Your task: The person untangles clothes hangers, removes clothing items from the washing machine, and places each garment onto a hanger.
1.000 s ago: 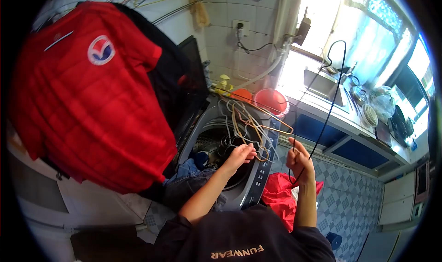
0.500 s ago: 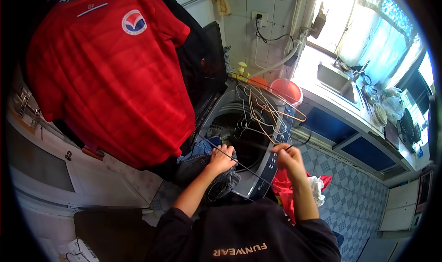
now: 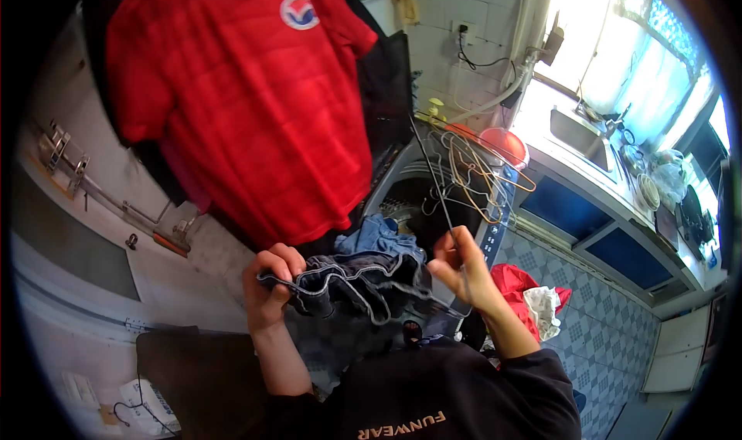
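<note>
My left hand (image 3: 272, 285) grips one end of the waistband of dark denim trousers (image 3: 352, 282), which stretch across in front of my body. At the other side my right hand (image 3: 462, 268) is closed on a black wire hanger (image 3: 433, 169), whose long side rises toward the washing machine's lid. Light blue denim (image 3: 377, 237) lies over the rim of the open washing machine (image 3: 379, 193), just beyond the dark trousers. Several wire hangers (image 3: 478, 173) rest in a tangle on the machine's right side.
A red T-shirt (image 3: 247, 108) hangs at the upper left. Red and white cloth (image 3: 533, 297) lies low at the right of the machine. A pink basin (image 3: 504, 146) stands behind it, with a counter and sink (image 3: 580, 137) at the right.
My left hand has lifted the dark trousers off the machine's edge and moved left with the waistband. My right hand has brought the black hanger along, now more upright. The view has turned left.
</note>
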Demonstrator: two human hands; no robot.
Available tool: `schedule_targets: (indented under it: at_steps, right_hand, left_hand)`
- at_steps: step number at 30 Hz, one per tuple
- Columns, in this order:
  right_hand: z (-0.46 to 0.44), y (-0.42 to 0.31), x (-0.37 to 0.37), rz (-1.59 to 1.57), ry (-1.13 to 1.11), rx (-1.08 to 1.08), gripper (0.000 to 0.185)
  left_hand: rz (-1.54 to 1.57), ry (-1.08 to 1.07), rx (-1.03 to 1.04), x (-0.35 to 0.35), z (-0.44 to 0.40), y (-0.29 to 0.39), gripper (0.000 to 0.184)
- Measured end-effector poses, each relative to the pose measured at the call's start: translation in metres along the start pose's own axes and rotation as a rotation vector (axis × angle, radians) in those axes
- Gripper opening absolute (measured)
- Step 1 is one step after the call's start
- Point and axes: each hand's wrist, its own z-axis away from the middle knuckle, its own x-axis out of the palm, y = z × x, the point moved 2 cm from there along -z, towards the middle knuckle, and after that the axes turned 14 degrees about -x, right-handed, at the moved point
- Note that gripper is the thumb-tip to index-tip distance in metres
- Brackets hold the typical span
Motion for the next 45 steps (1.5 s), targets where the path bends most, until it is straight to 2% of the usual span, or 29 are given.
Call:
schedule_targets:
  at_steps: [1,2,4,5,6,8,9,11,12,14,18,20,21,22,24,26,28,29,30,32,33,34,36,37,39,40,42,44,45]
  right_hand:
    - [-0.005,-0.014,0.016,0.117,-0.078,-0.046,0.045]
    - [-0.008,-0.019,0.034,0.115,-0.090,-0.166,0.052]
    - [-0.010,-0.041,0.065,-0.038,-0.163,-0.200,0.058]
    - [-0.007,-0.053,0.081,-0.012,-0.230,-0.211,0.060]
    - [-0.005,-0.071,0.101,0.079,-0.291,-0.237,0.059]
    - [0.004,-0.089,0.137,0.225,-0.408,-0.499,0.052]
    - [0.010,-0.093,0.149,0.232,-0.403,-0.497,0.052]
    - [0.024,-0.094,0.166,0.274,-0.461,-0.312,0.040]
    - [0.030,-0.087,0.169,0.365,-0.441,-0.266,0.028]
    - [0.038,-0.074,0.177,0.630,-0.454,-0.326,0.025]
    - [0.058,-0.060,0.210,0.641,-0.364,-0.289,0.020]
    - [0.046,-0.064,0.207,0.487,-0.067,-0.322,0.015]
    - [0.042,-0.082,0.206,0.504,0.005,-0.375,0.014]
    - [0.037,-0.103,0.206,0.518,0.080,-0.429,0.013]
    - [0.021,-0.119,0.207,0.463,0.186,-0.475,0.014]
    - [0.017,-0.151,0.222,0.528,0.215,-0.459,0.016]
    - [0.013,-0.159,0.232,0.447,0.140,-0.414,0.018]
    - [0.016,-0.167,0.234,0.420,0.110,-0.406,0.021]
    - [0.020,-0.175,0.236,0.423,0.102,-0.410,0.021]
    - [0.032,-0.191,0.235,0.229,0.104,-0.388,0.022]
    - [0.039,-0.196,0.226,0.310,0.069,-0.419,0.022]
    - [0.040,-0.190,0.214,0.312,0.039,-0.373,0.023]
    - [0.057,-0.196,0.201,0.147,-0.011,-0.335,0.024]
    - [0.065,-0.199,0.201,0.152,-0.006,-0.336,0.024]
    - [0.078,-0.200,0.200,0.100,-0.095,-0.234,0.024]
    - [0.081,-0.198,0.200,0.164,-0.156,-0.258,0.023]
    - [0.086,-0.202,0.199,0.124,-0.277,-0.271,0.024]
    - [0.092,-0.211,0.195,0.090,-0.265,-0.266,0.025]
    - [0.095,-0.215,0.191,0.054,-0.264,-0.265,0.025]
  left_hand:
    - [0.045,-0.023,0.010,-0.003,0.006,0.012,0.027]
    - [0.089,-0.048,0.019,-0.007,0.014,0.022,0.030]
    - [0.089,-0.070,0.014,-0.015,0.029,0.039,0.031]
    - [0.051,-0.060,0.016,-0.017,0.037,0.047,0.031]
    - [0.017,-0.049,0.019,-0.022,0.044,0.055,0.030]
    - [-0.014,-0.053,0.027,-0.035,0.060,0.067,0.029]
    - [0.049,-0.014,0.024,-0.042,0.067,0.072,0.029]
    - [0.135,-0.004,0.007,-0.063,0.084,0.080,0.029]
    - [0.144,-0.018,0.009,-0.074,0.093,0.083,0.029]
    - [0.264,-0.085,-0.014,-0.087,0.108,0.087,0.029]
    - [0.396,-0.237,-0.083,-0.094,0.127,0.089,0.029]
    - [0.261,-0.324,-0.106,-0.103,0.134,0.101,0.029]
    - [0.057,-0.316,-0.097,-0.118,0.138,0.109,0.030]
    - [0.052,-0.315,-0.097,-0.131,0.142,0.117,0.030]
    - [-0.582,-0.203,-0.165,-0.154,0.149,0.127,0.035]
    - [-0.588,-0.218,-0.238,-0.168,0.158,0.110,0.035]
    - [-0.875,-0.165,-0.609,-0.161,0.169,0.095,0.028]
    - [-1.178,-0.161,-0.494,-0.151,0.172,0.096,0.016]
    - [-1.174,-0.154,-0.491,-0.142,0.176,0.093,0.016]
    - [-1.008,0.055,-0.296,-0.131,0.185,0.082,0.012]
    - [-0.961,0.118,-0.274,-0.129,0.187,0.072,0.019]
    - [-0.957,0.115,-0.270,-0.133,0.187,0.058,0.019]
    - [-1.088,0.186,-0.116,-0.135,0.184,0.047,0.024]
    - [-1.084,0.180,-0.112,-0.130,0.183,0.044,0.024]
    - [-1.046,0.064,0.170,-0.103,0.180,0.038,0.028]
    - [-1.043,0.051,0.169,-0.090,0.178,0.034,0.028]
    - [-0.793,-0.066,0.125,-0.069,0.167,0.025,0.022]
    - [-0.780,-0.091,0.216,-0.063,0.158,0.005,0.018]
    - [-0.856,-0.153,0.058,-0.058,0.159,0.000,0.016]
